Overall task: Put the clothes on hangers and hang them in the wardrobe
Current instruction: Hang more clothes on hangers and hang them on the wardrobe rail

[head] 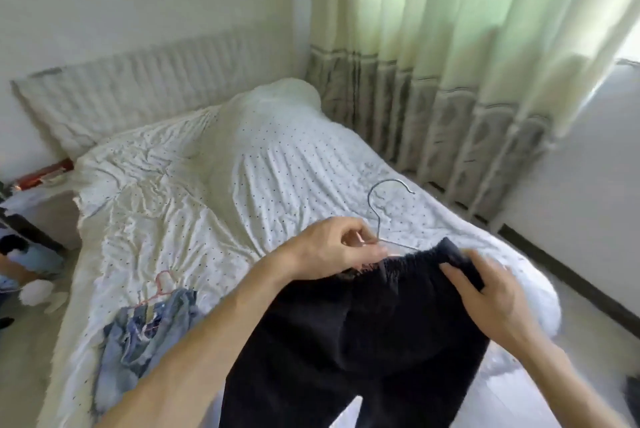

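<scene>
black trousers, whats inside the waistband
A wire hanger: its hook and neck stick out above the trousers, one shoulder running into the waistband. The left hand pinches it there; the right hand grips the waistband. The rest of the hanger is covered by cloth.

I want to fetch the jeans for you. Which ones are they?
Look at the bed with the dotted sheet. Near its left edge lie the jeans. They are pale blue with a pink hanger poking out, while the trousers are black.
</scene>
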Tool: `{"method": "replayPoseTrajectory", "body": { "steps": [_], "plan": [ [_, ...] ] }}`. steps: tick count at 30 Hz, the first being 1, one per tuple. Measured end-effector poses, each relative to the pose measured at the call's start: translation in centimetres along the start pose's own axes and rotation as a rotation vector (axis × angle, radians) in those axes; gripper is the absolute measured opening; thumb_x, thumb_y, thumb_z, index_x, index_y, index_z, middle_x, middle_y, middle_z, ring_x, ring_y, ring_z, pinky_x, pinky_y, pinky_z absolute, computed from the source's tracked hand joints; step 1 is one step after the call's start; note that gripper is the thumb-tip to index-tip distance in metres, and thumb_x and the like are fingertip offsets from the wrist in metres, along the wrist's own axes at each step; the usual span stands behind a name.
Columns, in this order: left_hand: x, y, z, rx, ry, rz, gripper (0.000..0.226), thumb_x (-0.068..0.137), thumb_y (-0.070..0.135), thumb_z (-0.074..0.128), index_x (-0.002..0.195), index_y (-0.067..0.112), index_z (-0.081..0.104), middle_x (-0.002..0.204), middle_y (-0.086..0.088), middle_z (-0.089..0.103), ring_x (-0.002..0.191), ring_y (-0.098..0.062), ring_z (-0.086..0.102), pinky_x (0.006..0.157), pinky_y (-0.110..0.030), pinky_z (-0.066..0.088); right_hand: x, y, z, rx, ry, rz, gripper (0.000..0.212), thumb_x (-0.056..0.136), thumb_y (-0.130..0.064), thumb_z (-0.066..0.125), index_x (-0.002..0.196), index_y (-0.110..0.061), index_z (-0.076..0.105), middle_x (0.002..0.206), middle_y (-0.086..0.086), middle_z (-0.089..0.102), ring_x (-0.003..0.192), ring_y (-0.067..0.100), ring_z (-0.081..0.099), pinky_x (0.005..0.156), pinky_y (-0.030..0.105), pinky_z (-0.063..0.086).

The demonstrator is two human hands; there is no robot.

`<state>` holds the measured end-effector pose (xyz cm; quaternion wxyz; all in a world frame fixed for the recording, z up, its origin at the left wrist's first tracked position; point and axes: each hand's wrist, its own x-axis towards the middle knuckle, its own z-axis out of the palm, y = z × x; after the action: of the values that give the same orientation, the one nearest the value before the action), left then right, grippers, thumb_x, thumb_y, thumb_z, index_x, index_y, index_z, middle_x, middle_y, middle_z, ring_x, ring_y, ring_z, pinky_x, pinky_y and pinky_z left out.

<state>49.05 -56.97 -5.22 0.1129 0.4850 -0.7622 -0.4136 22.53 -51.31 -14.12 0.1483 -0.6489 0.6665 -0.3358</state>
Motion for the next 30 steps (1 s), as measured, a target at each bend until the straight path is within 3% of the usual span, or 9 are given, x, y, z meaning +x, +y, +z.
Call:
{"method": "replayPoseTrajectory", "body": {
  "steps": [3, 6, 11, 17, 19, 21, 24, 27, 30],
  "plan": [
    [4.7, 9.6, 4.7, -0.041, -0.120, 0.138, 0.028, 0.095, 0.048, 0.061, 0.100, 0.021, 0.068, 0.071, 0.006, 0.067, 0.061, -0.003, 0.058, 0.064, -0.023, 0.046, -2.2, 5.3, -9.2, -0.070, 0.195, -0.005, 0.011, 0.088, -0.028, 0.071, 0.097, -0.028, 0.065, 0.079, -0.028, 0.056, 0.075, 0.012, 0.055, 0.072, 0.035, 0.044],
    [8.5, 17.7, 10.6, -0.119, -0.333, 0.226, 0.018, 0.100, 0.037, 0.057, 0.098, 0.027, 0.073, 0.083, 0.000, 0.073, 0.045, -0.004, 0.038, 0.050, -0.020, 0.032, -6.1, 10.0, -17.1, -0.121, 0.307, 0.081, 0.012, 0.088, -0.026, 0.072, 0.100, -0.026, 0.069, 0.084, -0.031, 0.058, 0.083, 0.013, 0.055, 0.079, 0.037, 0.047],
    [12.1, 27.5, 21.4, -0.164, -0.522, 0.298, 0.023, 0.098, 0.032, 0.061, 0.097, 0.014, 0.076, 0.087, -0.004, 0.074, 0.046, -0.010, 0.034, 0.046, -0.018, 0.031, -13.5, 16.8, -25.9, -0.197, 0.503, 0.297, 0.019, 0.087, -0.030, 0.074, 0.105, -0.032, 0.070, 0.096, -0.023, 0.065, 0.096, 0.013, 0.056, 0.090, 0.038, 0.047],
    [14.1, 34.5, 31.7, -0.225, -0.825, 0.205, 0.027, 0.089, 0.025, 0.073, 0.099, 0.000, 0.074, 0.067, 0.001, 0.048, 0.049, -0.012, 0.035, 0.048, -0.020, 0.026, -20.6, 20.1, -31.1, -0.138, 0.662, 0.577, 0.032, 0.085, -0.021, 0.076, 0.109, -0.041, 0.068, 0.105, -0.036, 0.056, 0.109, -0.007, 0.045, 0.091, 0.001, 0.031],
    [14.7, 36.4, 34.4, -0.188, -0.992, 0.141, 0.014, 0.088, 0.021, 0.073, 0.084, 0.008, 0.070, 0.064, 0.002, 0.043, 0.048, -0.010, 0.037, 0.047, -0.019, 0.030, -22.2, 20.9, -31.8, -0.145, 0.713, 0.678, 0.034, 0.085, -0.019, 0.074, 0.113, -0.038, 0.067, 0.108, -0.033, 0.057, 0.113, -0.003, 0.046, 0.092, 0.001, 0.030],
    [15.1, 38.4, 37.0, -0.126, -1.139, 0.146, 0.021, 0.092, 0.019, 0.069, 0.074, 0.016, 0.058, 0.062, 0.003, 0.044, 0.048, -0.009, 0.041, 0.047, -0.018, 0.034, -23.6, 21.4, -32.3, -0.179, 0.792, 0.781, 0.038, 0.086, -0.018, 0.072, 0.120, -0.031, 0.065, 0.112, -0.023, 0.059, 0.118, 0.006, 0.048, 0.095, 0.010, 0.031],
    [14.4, 41.9, 40.1, -0.052, -1.261, 0.206, 0.007, 0.095, 0.021, 0.064, 0.093, 0.014, 0.062, 0.072, 0.003, 0.063, 0.063, -0.013, 0.062, 0.059, -0.021, 0.046, -25.4, 20.8, -33.0, -0.178, 0.970, 0.918, 0.040, 0.089, -0.025, 0.070, 0.127, -0.027, 0.057, 0.117, -0.015, 0.060, 0.115, 0.008, 0.052, 0.096, 0.021, 0.035],
    [13.9, 45.0, 42.8, 0.091, -1.292, 0.383, 0.027, 0.088, 0.030, 0.070, 0.106, 0.009, 0.072, 0.097, -0.001, 0.076, 0.086, -0.011, 0.063, 0.082, -0.027, 0.045, -27.0, 19.4, -33.4, -0.142, 1.087, 1.019, 0.037, 0.092, -0.036, 0.065, 0.127, -0.030, 0.054, 0.117, -0.020, 0.061, 0.110, 0.000, 0.056, 0.096, 0.024, 0.040],
    [13.1, 47.3, 45.2, 0.130, -1.363, 0.425, 0.024, 0.090, 0.026, 0.071, 0.107, 0.008, 0.074, 0.088, 0.008, 0.075, 0.079, -0.007, 0.059, 0.069, -0.020, 0.043, -28.9, 17.3, -33.2, -0.138, 1.099, 1.128, 0.016, 0.093, -0.047, 0.058, 0.107, -0.041, 0.059, 0.097, -0.021, 0.069, 0.090, -0.007, 0.062, 0.083, 0.022, 0.046]
  ]
}}
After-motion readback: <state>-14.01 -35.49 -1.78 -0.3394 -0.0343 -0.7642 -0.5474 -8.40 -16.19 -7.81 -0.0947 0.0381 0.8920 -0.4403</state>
